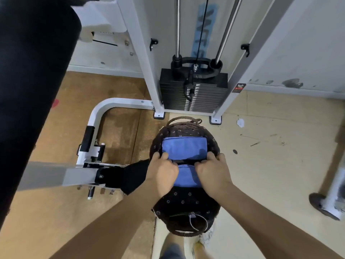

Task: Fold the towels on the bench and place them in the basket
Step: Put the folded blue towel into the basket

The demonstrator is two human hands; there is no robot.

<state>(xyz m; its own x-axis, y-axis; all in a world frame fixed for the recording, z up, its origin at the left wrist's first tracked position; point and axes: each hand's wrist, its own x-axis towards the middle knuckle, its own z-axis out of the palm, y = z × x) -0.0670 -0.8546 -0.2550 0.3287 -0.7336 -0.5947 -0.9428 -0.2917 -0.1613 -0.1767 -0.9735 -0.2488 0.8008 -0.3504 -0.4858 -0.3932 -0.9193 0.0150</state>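
Note:
A dark woven basket (pixel 186 204) with a flower-print lining stands on the floor in front of me. Inside it lies a folded blue towel (pixel 183 147) at the far side. A second folded blue towel (pixel 187 175) sits nearer, between my hands. My left hand (pixel 164 171) grips its left edge with curled fingers. My right hand (pixel 214 171) grips its right edge the same way. Both hands are inside the basket's opening, and a dark strip shows between the two towels.
A black padded bench (pixel 33 86) fills the left side. A white cable machine frame (pixel 147 58) with a black weight stack (pixel 193 90) stands just beyond the basket. Another machine's foot (pixel 328 204) is at the right. My shoes (pixel 173 247) are below the basket.

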